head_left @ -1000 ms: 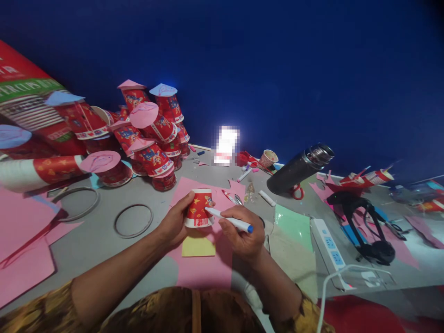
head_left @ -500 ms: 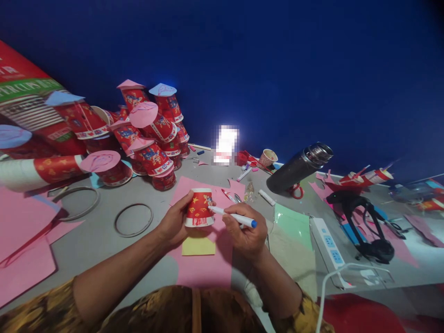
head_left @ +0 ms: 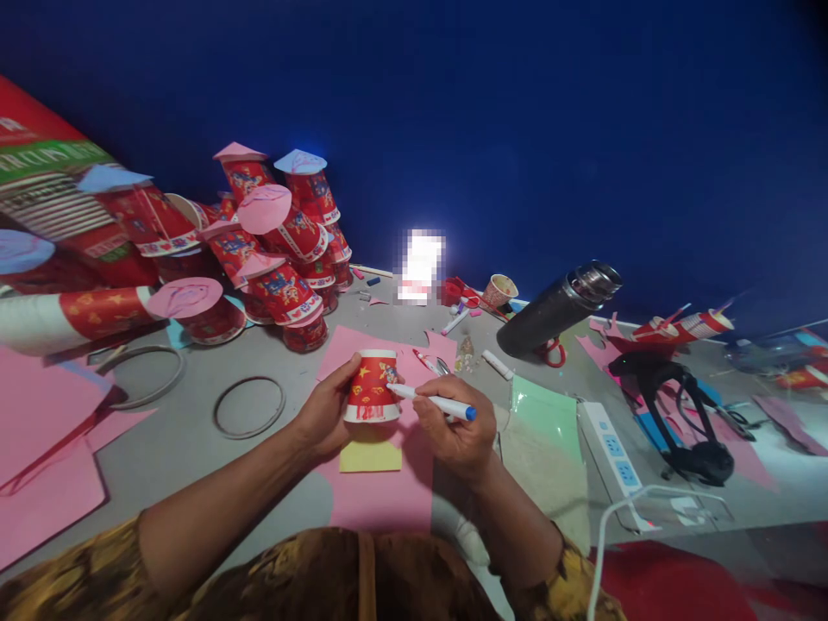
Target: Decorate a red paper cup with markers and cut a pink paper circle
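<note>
My left hand (head_left: 327,416) grips an upside-down red paper cup (head_left: 372,386), fingers wrapped round its left side. The cup stands over a yellow paper square (head_left: 370,455) lying on a pink sheet (head_left: 381,492). My right hand (head_left: 453,427) is closed on a white marker with a blue cap (head_left: 440,403). The marker's tip touches the cup's right side near the rim.
A pile of red cups with pink and blue paper lids (head_left: 272,241) stands at the back left. Two wire rings (head_left: 249,407) lie on the grey table. A dark flask (head_left: 560,309), a green sheet (head_left: 547,412), a white power strip (head_left: 611,453) and a black glue gun (head_left: 679,414) are to the right.
The marker's tip has shifted slightly along the cup's side while my left hand keeps the cup steady. The view has drifted a little; nothing else moved.
</note>
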`<state>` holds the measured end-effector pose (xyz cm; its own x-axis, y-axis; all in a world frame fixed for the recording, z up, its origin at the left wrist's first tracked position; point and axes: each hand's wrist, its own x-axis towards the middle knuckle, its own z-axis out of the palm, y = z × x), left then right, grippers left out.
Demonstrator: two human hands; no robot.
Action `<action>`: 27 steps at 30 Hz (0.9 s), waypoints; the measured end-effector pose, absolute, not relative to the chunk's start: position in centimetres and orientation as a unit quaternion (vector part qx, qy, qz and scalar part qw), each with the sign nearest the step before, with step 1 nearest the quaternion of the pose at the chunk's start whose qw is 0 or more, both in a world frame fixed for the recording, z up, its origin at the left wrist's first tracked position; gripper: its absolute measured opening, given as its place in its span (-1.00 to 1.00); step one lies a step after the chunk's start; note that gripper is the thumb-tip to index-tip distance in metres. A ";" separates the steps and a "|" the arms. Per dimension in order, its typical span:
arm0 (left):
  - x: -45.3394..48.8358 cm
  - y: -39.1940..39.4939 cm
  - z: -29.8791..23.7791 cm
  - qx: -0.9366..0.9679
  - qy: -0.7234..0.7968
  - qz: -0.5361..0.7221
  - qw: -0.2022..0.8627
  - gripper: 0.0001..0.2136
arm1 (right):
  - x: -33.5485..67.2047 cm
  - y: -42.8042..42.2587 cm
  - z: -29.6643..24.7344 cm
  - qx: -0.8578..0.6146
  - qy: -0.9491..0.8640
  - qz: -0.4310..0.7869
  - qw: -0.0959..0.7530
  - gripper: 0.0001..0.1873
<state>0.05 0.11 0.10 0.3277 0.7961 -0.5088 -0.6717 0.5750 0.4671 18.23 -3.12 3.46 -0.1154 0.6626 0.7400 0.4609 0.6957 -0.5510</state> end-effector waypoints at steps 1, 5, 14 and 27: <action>-0.1 0.1 0.0 0.091 0.354 0.453 0.813 -0.60 | 18.3 -3.2 3.5 -0.382 -0.741 0.098 0.544 -0.89; -0.4 0.3 -0.5 0.095 0.334 0.449 0.823 -0.59 | 18.4 -3.3 3.5 -0.395 -0.736 0.127 0.535 -0.85; -0.2 0.1 0.0 0.089 0.348 0.442 0.822 -0.59 | 18.6 -3.3 3.6 -0.400 -0.731 0.162 0.528 -0.79; -0.2 0.2 0.1 0.093 0.353 0.439 0.821 -0.57 | 18.8 -3.4 3.7 -0.395 -0.724 0.212 0.525 -0.81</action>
